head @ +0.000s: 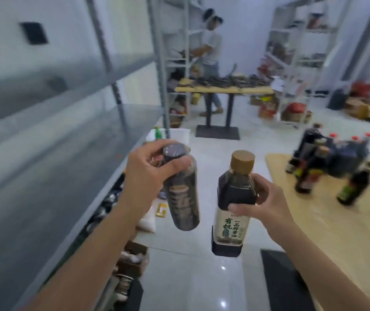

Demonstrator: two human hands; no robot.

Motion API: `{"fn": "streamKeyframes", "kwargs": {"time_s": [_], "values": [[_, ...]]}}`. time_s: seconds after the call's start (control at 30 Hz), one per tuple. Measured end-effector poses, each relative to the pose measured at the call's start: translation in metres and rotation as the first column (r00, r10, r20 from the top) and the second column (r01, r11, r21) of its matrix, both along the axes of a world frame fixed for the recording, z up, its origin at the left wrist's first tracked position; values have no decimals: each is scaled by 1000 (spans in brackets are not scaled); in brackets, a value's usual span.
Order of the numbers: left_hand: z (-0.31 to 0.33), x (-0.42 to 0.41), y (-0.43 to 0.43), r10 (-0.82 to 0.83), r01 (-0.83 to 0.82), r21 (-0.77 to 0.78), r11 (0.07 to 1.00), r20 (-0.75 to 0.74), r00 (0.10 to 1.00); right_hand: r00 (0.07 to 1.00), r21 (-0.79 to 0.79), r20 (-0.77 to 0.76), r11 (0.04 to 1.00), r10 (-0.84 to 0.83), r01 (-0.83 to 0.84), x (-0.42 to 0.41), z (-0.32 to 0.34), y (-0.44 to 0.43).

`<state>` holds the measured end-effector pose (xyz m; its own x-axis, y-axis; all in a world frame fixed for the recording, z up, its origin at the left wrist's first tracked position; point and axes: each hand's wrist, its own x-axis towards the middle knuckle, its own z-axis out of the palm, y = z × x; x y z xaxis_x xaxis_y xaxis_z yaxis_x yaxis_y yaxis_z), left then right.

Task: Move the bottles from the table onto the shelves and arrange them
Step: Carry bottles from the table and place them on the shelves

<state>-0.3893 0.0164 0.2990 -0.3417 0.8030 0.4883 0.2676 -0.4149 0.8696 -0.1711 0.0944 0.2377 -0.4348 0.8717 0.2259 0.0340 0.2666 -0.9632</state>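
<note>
clutching the dark-capped bottle (180, 198) in the left grip (151, 173), the tan-capped bottle (232, 212) in the right grip (268, 204); probably best straightening the tilted one, then seating both upright on the shelf (56, 158).

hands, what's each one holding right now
The left hand holds the dark-capped bottle by its neck.
The right hand holds the tan-capped bottle at its shoulder.

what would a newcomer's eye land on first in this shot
Two dark bottles are held up mid-frame: the left hand grips the dark-capped bottle by its neck, tilted, and the right hand holds the tan-capped soy sauce bottle by its shoulder. To the right, a cluster of bottles stands on the wooden table. Grey metal shelves run along the left.
</note>
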Motion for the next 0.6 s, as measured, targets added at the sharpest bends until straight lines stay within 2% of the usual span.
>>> {"fn": "streamKeyframes", "kwargs": {"time_s": [0.17, 0.33, 0.5, 0.6], "values": [[42, -68, -29, 279, -276, 128, 953, -4, 960, 964, 90, -119, 969, 239, -229, -105, 29, 22], [73, -106, -59, 419, -425, 194, 884, 71, 905, 868, 190, -173, 881, 465, -434, -188, 66, 30], [101, -123, -83, 481, -511, 245, 824, 174, 859, 662, 364, -199, 682, 723, -635, -259, 118, 30], [128, -126, -94, 539, -565, 282, 775, 171, 825, 518, 451, -212, 553, 828, -701, -295, 150, 25]]}}
